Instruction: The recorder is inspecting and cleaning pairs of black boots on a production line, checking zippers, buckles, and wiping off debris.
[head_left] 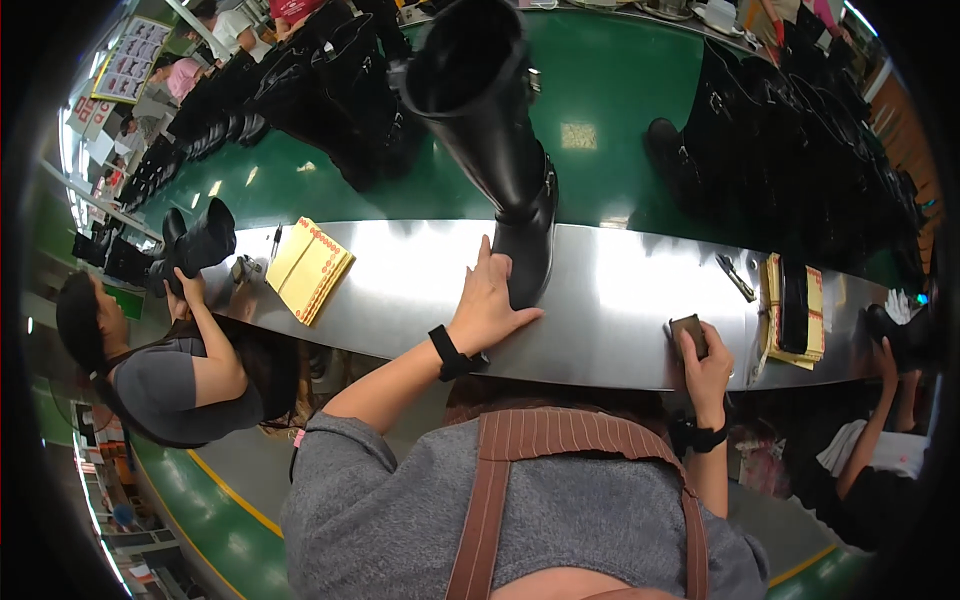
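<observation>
A tall black boot point(478, 120) with a buckled ankle strap stands upright on the bench in front of me, its toe pointing toward me. Against the left side of that toe rests my left hand point(490, 305). Its fingers are stretched and the thumb lies out across the toe's near end. Farther right, by the bench's near edge, my right hand point(708, 362) is closed around a small brown block point(686, 332), apart from the boot.
Yellow paper stacks point(310, 270) lie left and right on the metal bench point(620, 290); a black strip covers the right one. A pen point(736, 278) lies nearby. Black boots crowd the green surface point(600, 100) beyond. A co-worker point(180, 385) handles boots at left; another works at right.
</observation>
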